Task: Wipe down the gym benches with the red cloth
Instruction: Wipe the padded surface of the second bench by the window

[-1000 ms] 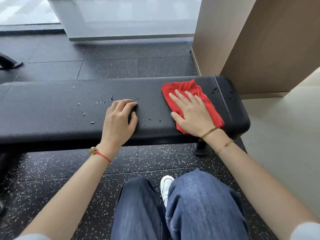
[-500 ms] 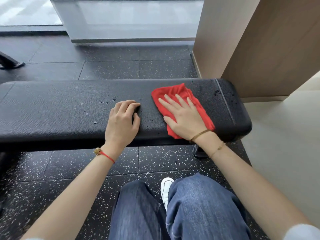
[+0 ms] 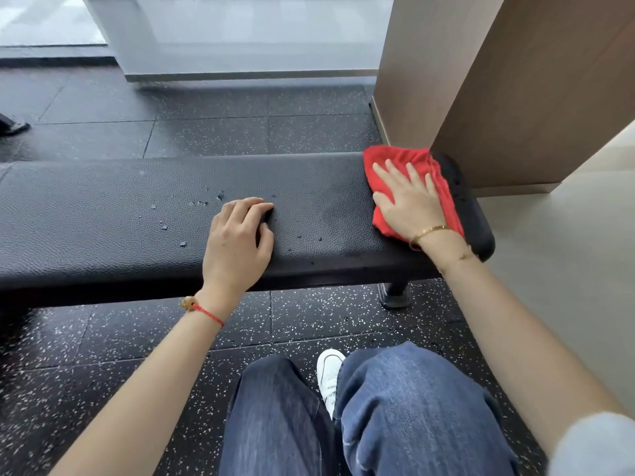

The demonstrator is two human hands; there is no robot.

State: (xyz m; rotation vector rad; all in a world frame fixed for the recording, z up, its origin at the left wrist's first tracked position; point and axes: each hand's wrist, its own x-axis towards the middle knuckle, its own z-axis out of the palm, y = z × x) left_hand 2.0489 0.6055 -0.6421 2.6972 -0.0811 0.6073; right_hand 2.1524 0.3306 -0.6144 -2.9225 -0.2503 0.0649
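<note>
— While the bench [image 3: 137,214] runs left to right across the view, where do the hands sit on it?
— One black bench, long axis side to side, its right end by the brown wall [image 3: 498,80]. The cloth [image 3: 395,159] lies on that right end, bunched, stretching from the far edge back toward the near edge.
— And the grip on it?
— The right hand [image 3: 409,204] lies flat on the cloth, fingers straight and spread, pointing away from the person; it presses, it doesn't clutch.
— The other hand?
— The left hand [image 3: 237,242] rests mid-bench on bare padding, fingers curled under, holding nothing.
— Counts?
— One bench, one cloth, two hands, a scatter of droplets [image 3: 182,243] left of the left hand
</note>
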